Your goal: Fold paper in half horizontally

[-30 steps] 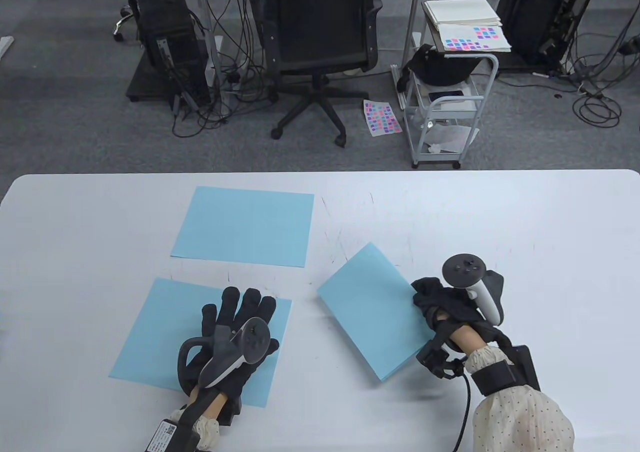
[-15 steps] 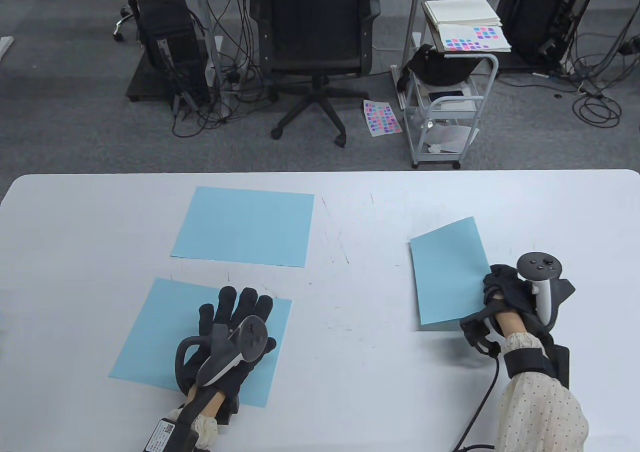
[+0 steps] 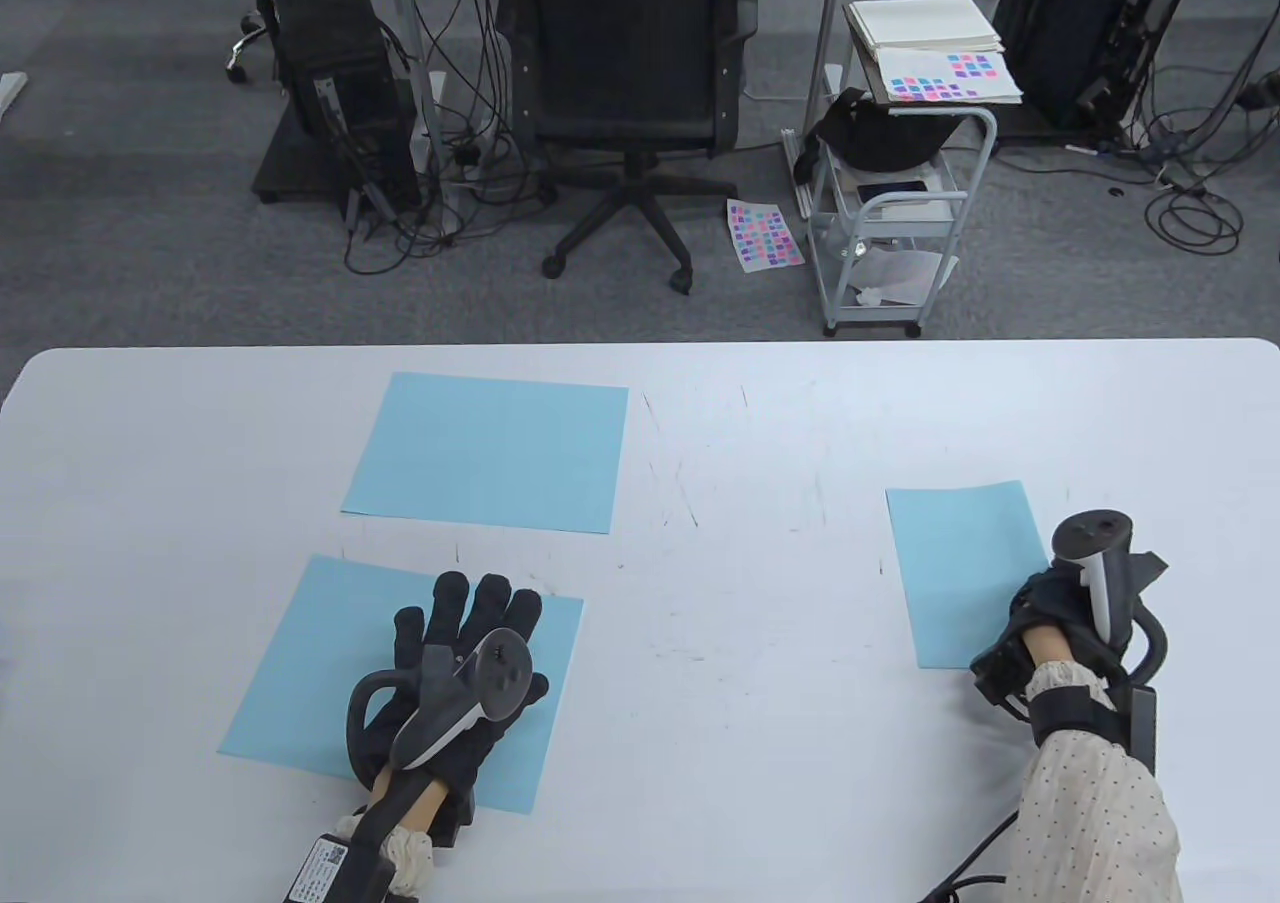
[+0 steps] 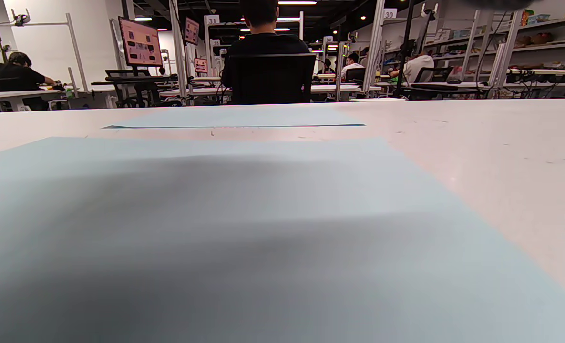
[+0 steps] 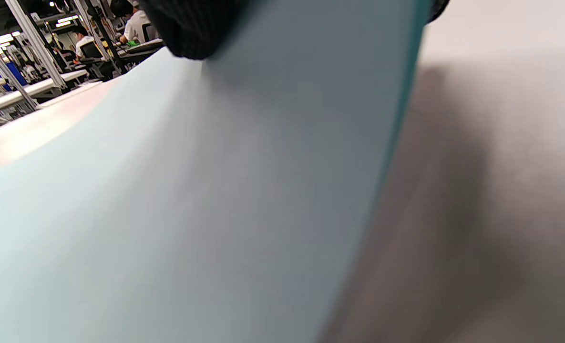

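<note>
A folded light-blue paper [image 3: 960, 568] is at the table's right side. My right hand [image 3: 1045, 608] grips its near right corner; in the right wrist view the paper [image 5: 215, 190] fills the frame with a gloved fingertip [image 5: 191, 28] on top. My left hand [image 3: 460, 663] rests flat, fingers spread, on an unfolded blue sheet [image 3: 320, 663] at the front left. That sheet fills the left wrist view [image 4: 215, 228]; no fingers show there.
A second unfolded blue sheet [image 3: 490, 453] lies behind the left one, also seen in the left wrist view [image 4: 234, 116]. The white table [image 3: 720, 563] has scuff marks at its middle. An office chair [image 3: 625, 93] and a wire cart [image 3: 895, 213] stand beyond the far edge.
My right hand has carried the folded paper from the table's middle to the right side and turned it squarer to the edge. My left hand has stayed on its sheet.
</note>
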`<state>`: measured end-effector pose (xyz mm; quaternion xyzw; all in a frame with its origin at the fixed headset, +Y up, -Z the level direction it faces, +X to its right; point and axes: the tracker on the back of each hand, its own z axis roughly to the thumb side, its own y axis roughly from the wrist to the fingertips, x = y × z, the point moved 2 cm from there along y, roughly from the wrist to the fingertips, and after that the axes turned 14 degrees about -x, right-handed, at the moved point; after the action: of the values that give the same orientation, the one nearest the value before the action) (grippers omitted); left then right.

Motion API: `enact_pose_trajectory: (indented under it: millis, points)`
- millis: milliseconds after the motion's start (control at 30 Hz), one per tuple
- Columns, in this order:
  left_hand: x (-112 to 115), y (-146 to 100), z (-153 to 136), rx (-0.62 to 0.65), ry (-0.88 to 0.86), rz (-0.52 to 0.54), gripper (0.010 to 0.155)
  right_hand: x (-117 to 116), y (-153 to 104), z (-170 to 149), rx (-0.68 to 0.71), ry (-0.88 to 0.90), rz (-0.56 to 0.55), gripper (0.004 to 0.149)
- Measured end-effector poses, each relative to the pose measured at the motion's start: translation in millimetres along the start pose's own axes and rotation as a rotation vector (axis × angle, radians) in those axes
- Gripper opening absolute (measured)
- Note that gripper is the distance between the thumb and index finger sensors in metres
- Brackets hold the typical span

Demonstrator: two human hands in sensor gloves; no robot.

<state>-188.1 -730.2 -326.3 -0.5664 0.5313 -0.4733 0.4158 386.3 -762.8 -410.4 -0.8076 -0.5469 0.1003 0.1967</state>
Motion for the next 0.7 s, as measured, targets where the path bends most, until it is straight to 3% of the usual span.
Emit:
enact_pose_trajectory:
  millis: [200,367,500,700]
  points:
    - [-0.2,0.2,-0.4,0.006,-0.013,-0.002,0.078,-7.3,-2.7,-3.9,-0.022,-0.091,0.054,0.076]
    - [-0.5,0.2,-0.4,0.013,-0.023,-0.001,0.078,-2.7,-21.1,4.0,0.052,-0.072,0.046,0.076]
    - [-0.7,-0.2,-0.9,0.016,-0.031,0.0,0.078,-0.8,-57.9,26.4,0.207,-0.084,0.039,0.075]
    - [-1.7,-2.7,-2.8,0.022,-0.038,0.001,0.078,-12.1,-140.9,77.0,0.488,-0.125,0.068,0.074]
